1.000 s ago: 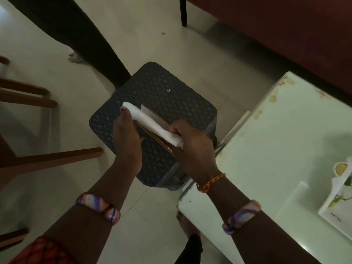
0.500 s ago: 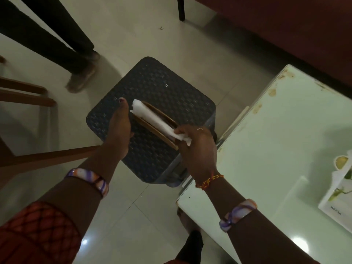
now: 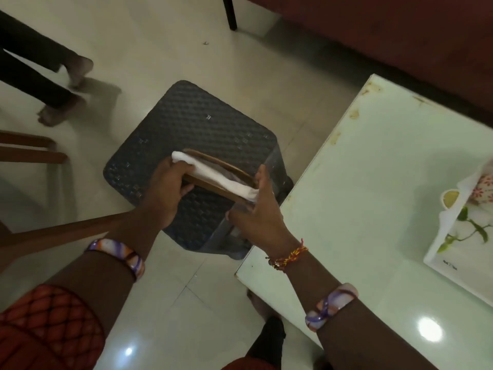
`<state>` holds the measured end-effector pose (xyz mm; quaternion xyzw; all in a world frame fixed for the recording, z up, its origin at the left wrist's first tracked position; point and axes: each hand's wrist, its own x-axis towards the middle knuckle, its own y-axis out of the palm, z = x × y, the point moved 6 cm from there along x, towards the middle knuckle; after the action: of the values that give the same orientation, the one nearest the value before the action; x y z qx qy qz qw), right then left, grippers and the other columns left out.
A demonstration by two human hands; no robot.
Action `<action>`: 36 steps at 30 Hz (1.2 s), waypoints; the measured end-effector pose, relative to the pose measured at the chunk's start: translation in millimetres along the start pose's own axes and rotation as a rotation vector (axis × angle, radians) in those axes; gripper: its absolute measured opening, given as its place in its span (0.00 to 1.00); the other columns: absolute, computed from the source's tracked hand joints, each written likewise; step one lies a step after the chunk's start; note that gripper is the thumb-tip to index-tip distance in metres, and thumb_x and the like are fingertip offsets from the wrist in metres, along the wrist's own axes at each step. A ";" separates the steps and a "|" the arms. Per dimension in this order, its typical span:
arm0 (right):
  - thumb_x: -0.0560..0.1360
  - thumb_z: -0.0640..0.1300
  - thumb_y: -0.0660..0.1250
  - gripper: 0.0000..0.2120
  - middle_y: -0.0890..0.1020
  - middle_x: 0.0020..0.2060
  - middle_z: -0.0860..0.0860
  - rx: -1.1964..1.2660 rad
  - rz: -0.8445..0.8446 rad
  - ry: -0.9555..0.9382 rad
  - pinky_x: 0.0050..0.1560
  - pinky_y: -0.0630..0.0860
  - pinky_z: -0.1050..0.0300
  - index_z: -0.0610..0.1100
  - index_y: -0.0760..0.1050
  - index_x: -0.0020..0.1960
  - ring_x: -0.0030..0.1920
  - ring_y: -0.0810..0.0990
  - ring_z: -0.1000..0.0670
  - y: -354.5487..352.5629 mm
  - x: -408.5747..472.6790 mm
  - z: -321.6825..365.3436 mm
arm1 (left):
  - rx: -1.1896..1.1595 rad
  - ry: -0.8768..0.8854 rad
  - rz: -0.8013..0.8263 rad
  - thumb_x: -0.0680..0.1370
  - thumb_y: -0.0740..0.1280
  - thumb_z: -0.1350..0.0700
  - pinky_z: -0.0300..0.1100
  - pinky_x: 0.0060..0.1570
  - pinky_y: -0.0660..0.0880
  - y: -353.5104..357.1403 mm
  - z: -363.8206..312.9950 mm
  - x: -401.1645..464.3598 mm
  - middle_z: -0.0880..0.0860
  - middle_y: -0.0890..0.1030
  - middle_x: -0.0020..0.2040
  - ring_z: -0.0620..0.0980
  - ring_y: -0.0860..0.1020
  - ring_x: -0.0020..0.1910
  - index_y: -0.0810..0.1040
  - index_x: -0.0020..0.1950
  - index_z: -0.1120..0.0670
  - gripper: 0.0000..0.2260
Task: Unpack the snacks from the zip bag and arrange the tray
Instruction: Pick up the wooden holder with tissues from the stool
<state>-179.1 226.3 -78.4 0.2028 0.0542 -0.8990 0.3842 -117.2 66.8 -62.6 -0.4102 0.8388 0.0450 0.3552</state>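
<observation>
A brown pouch with a white top strip, the zip bag (image 3: pixel 221 174), is held over a dark woven stool (image 3: pixel 202 129). My left hand (image 3: pixel 165 190) grips its left end and white strip. My right hand (image 3: pixel 256 217) holds the right end, fingers partly spread. The bag's mouth is pulled apart and its inside looks grey; the contents are hidden. A white floral tray (image 3: pixel 453 236) stands on the pale green table (image 3: pixel 360 182) at the far right, partly cut off by the frame edge.
Another person's legs and feet (image 3: pixel 64 100) are on the tiled floor at upper left. Wooden chair parts (image 3: pixel 34 156) stand at left. A dark red sofa (image 3: pixel 400 36) fills the top right. My own foot (image 3: pixel 264 311) is below the table's corner.
Both hands have drawn the bag's ends apart, and the mouth has widened. The other person's feet have stepped further left.
</observation>
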 end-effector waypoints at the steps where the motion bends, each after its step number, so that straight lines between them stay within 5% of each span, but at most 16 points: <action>1: 0.67 0.38 0.71 0.46 0.65 0.67 0.54 -0.022 -0.052 0.000 0.69 0.68 0.44 0.47 0.46 0.75 0.69 0.64 0.49 -8.1 -6.5 -3.9 | -0.006 -0.003 0.003 0.76 0.61 0.61 0.39 0.50 0.75 9.0 2.3 -6.2 0.56 0.74 0.62 0.51 0.75 0.57 0.70 0.64 0.56 0.15; 9: 0.67 0.34 0.71 0.43 0.63 0.70 0.50 -0.132 -0.358 0.001 0.64 0.62 0.63 0.47 0.50 0.74 0.70 0.62 0.52 -110.8 -85.8 -27.1 | 0.253 -0.029 0.117 0.69 0.66 0.65 0.50 0.56 0.76 119.8 18.3 -67.3 0.59 0.77 0.52 0.54 0.77 0.51 0.73 0.58 0.61 0.18; 13: 0.67 0.34 0.72 0.42 0.65 0.63 0.56 -0.141 -0.519 -0.007 0.57 0.65 0.72 0.46 0.53 0.73 0.65 0.66 0.55 -181.1 -136.3 -32.0 | 0.346 -0.043 0.271 0.58 0.64 0.60 0.56 0.59 0.73 192.8 27.1 -107.3 0.59 0.76 0.43 0.53 0.75 0.44 0.75 0.44 0.59 0.16; 16: 0.67 0.38 0.73 0.38 0.69 0.65 0.53 -0.161 -0.676 -0.014 0.61 0.69 0.60 0.45 0.57 0.72 0.63 0.69 0.53 -239.3 -182.6 -34.1 | 0.324 -0.077 0.386 0.66 0.65 0.65 0.49 0.61 0.74 250.0 37.3 -143.2 0.58 0.76 0.45 0.51 0.77 0.42 0.74 0.47 0.61 0.11; 21: 0.68 0.34 0.71 0.27 0.74 0.53 0.56 -0.075 -0.821 -0.001 0.42 0.70 0.80 0.41 0.68 0.65 0.48 0.74 0.63 -314.0 -246.6 -41.5 | 0.345 -0.140 0.502 0.72 0.65 0.68 0.45 0.61 0.75 327.9 57.2 -195.8 0.57 0.73 0.45 0.49 0.76 0.43 0.71 0.51 0.64 0.09; 25: 0.69 0.34 0.70 0.23 0.77 0.52 0.52 -0.045 -0.855 0.035 0.51 0.73 0.67 0.43 0.71 0.62 0.50 0.76 0.54 -351.9 -274.3 -61.8 | 0.393 -0.145 0.528 0.72 0.66 0.68 0.42 0.55 0.78 372.4 67.2 -224.8 0.55 0.74 0.42 0.48 0.77 0.41 0.71 0.48 0.64 0.06; 28: 0.70 0.36 0.70 0.20 0.75 0.45 0.59 -0.016 -0.847 0.059 0.47 0.70 0.73 0.42 0.72 0.61 0.46 0.74 0.59 -371.7 -279.9 -75.8 | 0.384 -0.153 0.538 0.73 0.65 0.69 0.36 0.44 0.79 394.2 73.4 -237.3 0.58 0.75 0.47 0.46 0.77 0.37 0.69 0.61 0.67 0.17; 31: 0.71 0.39 0.70 0.19 0.72 0.43 0.60 0.012 -0.820 0.076 0.48 0.69 0.67 0.41 0.72 0.61 0.46 0.71 0.57 -385.7 -275.4 -89.5 | 0.379 -0.161 0.507 0.74 0.64 0.69 0.39 0.52 0.75 406.5 81.8 -239.5 0.57 0.76 0.41 0.46 0.76 0.37 0.68 0.63 0.68 0.18; 36: 0.71 0.38 0.69 0.21 0.72 0.51 0.49 0.028 -0.710 0.092 0.51 0.71 0.61 0.39 0.71 0.63 0.52 0.72 0.51 -387.6 -256.7 -100.8 | 0.333 -0.165 0.425 0.75 0.64 0.67 0.42 0.57 0.74 405.4 88.4 -237.6 0.57 0.75 0.49 0.48 0.76 0.45 0.68 0.64 0.65 0.18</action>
<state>-263.0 694.4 -88.6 0.2170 0.1261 -0.9671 0.0420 -262.1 522.5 -65.6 -0.1562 0.8700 0.0133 0.4675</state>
